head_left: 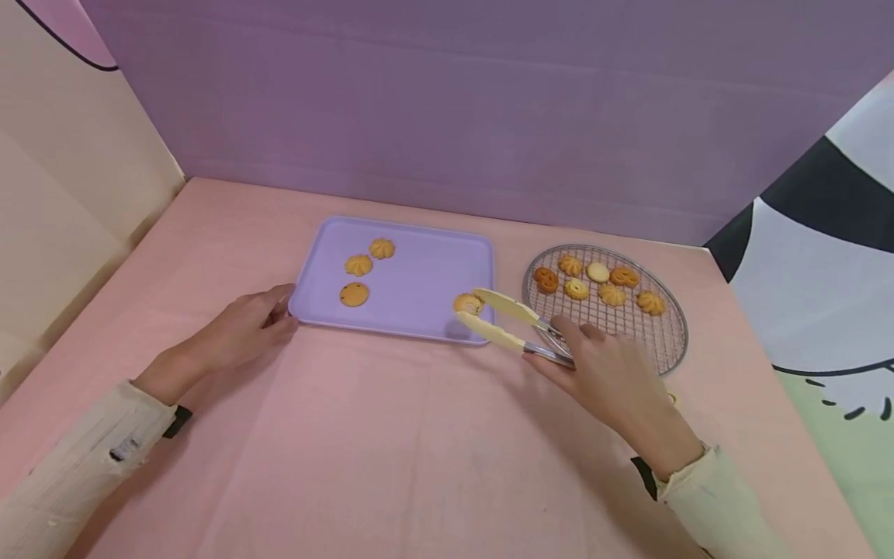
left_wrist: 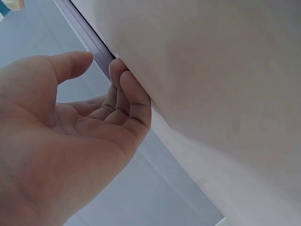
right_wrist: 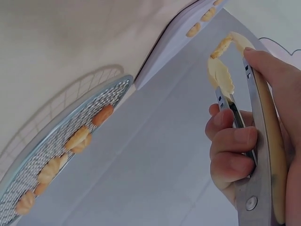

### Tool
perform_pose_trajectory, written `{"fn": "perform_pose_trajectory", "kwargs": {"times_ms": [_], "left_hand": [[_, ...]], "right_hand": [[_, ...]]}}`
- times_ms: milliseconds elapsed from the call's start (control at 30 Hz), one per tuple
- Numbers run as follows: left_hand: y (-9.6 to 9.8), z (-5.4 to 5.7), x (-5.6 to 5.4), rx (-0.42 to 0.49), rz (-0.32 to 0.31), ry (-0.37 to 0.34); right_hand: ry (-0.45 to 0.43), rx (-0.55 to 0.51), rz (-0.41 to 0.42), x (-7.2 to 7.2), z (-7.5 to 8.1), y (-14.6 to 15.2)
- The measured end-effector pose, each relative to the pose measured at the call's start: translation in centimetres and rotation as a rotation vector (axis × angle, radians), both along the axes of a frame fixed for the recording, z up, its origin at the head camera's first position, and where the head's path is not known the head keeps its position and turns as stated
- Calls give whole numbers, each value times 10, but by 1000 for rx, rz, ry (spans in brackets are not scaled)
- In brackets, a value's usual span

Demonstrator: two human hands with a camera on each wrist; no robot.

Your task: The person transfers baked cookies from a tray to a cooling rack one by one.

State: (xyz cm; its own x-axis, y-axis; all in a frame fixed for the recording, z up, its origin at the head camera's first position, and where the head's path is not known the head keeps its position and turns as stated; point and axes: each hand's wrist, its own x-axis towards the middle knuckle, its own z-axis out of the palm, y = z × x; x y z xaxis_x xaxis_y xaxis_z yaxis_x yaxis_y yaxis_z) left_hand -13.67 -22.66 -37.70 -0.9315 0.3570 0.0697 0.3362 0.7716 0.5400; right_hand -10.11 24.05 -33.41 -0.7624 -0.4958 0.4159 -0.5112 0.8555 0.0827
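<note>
My right hand point(head_left: 615, 380) grips metal tongs point(right_wrist: 261, 141) with cream-coloured tips. Between those tips is a golden cookie point(head_left: 468, 303), over the right front part of a lilac tray point(head_left: 419, 268). At the tray's front left corner, my left hand point(head_left: 244, 330) holds the rim, thumb and curled fingers right at the edge in the left wrist view. Two swirled cookies point(head_left: 359, 265) and a round cookie point(head_left: 354, 294) with dark specks lie on the left side of the tray.
Right of the tray stands a round wire rack point(head_left: 642, 341) bearing several cookies of different shapes, among them a brown pretzel-shaped one point(head_left: 546, 280) and a pale round one point(head_left: 597, 272). A purple wall point(head_left: 447, 116) rises behind the pink table point(head_left: 391, 450).
</note>
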Motion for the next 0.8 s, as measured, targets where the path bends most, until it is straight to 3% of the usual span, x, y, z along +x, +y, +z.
{"fn": "perform_pose_trajectory", "kwargs": {"times_ms": [300, 467, 800], "left_hand": [[0, -2, -1, -7, -1, 4], [0, -3, -1, -10, -8, 14], [2, -1, 0, -12, 8, -9]], "right_hand": [[-14, -5, -37, 10, 1, 19], [-68, 15, -110, 13, 1, 30], [-84, 6, -178, 12, -2, 55]]}}
